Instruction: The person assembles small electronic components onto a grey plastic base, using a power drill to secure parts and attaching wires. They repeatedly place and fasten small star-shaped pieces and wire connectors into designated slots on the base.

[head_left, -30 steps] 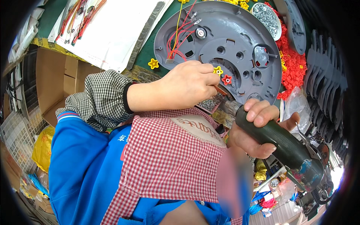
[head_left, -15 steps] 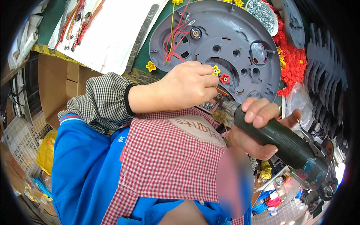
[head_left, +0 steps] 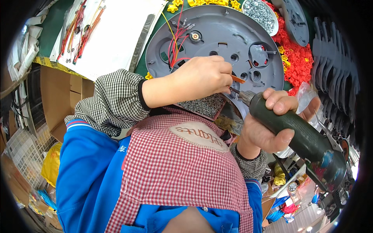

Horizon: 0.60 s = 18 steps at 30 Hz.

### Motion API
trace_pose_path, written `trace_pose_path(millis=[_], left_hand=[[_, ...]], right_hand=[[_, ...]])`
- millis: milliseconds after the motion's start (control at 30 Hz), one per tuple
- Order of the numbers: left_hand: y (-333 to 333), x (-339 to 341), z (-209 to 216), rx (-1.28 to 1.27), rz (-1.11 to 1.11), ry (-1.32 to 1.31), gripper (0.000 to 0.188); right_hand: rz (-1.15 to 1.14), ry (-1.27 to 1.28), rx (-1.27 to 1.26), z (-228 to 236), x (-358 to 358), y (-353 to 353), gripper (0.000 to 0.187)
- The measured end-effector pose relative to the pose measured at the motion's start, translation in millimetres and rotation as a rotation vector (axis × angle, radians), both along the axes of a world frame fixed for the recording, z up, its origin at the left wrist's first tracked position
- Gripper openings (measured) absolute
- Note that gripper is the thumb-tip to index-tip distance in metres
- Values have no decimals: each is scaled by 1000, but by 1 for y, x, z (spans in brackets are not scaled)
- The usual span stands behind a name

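Note:
My right hand (head_left: 270, 122) wraps round a dark green power screwdriver (head_left: 295, 126), its bit pointing left toward the fingers of my left hand (head_left: 208, 77). The left fingers are pinched closed at the bit's tip. A thin orange strip (head_left: 237, 79) sticks out of them; whether a screw is there too, I cannot tell. Beyond both hands lies a round grey plastic shell (head_left: 210, 23), hollow side up, with posts, holes and red and yellow wires (head_left: 175, 44). My left hand covers part of its near side. A tray of small screws (head_left: 202, 105) sits below my left wrist.
A white bowl of metal parts (head_left: 259, 15), a heap of red plastic pieces (head_left: 293, 64) and yellow star-shaped pieces (head_left: 210, 2) surround the shell. Stacked dark grey parts (head_left: 330, 54) stand at right. White sheets (head_left: 112, 31) with wire bundles (head_left: 79, 33) lie at left.
Both hands have moved up slightly, the orange strip rising with the left. The screw tray shows more. A yellow and a red star by the left hand are no longer visible.

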<state>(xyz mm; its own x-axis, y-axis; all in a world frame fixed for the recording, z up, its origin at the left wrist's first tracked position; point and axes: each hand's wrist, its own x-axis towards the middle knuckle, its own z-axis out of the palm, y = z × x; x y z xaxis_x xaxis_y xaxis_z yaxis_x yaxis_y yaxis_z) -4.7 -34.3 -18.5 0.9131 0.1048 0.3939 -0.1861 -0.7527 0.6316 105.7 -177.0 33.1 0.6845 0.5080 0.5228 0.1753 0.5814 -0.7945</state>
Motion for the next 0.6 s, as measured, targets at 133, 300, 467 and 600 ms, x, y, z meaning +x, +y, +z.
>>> trace_pose_path(millis=[133, 300, 467, 600], left_hand=[[2, 1, -1, -23, -36, -54, 21], [-1, -1, 10, 64, 16, -5, 22], [-5, -2, 20, -88, 186, 154, 36], [0, 6, 3, -149, 30, 231, 24]], right_hand=[[53, 8, 29, 2, 0, 3, 91], [29, 30, -7, 5, -2, 3, 82], [-41, -46, -61, -3, 3, -6, 82], [-71, -52, -101, -5, 10, -18, 83]])
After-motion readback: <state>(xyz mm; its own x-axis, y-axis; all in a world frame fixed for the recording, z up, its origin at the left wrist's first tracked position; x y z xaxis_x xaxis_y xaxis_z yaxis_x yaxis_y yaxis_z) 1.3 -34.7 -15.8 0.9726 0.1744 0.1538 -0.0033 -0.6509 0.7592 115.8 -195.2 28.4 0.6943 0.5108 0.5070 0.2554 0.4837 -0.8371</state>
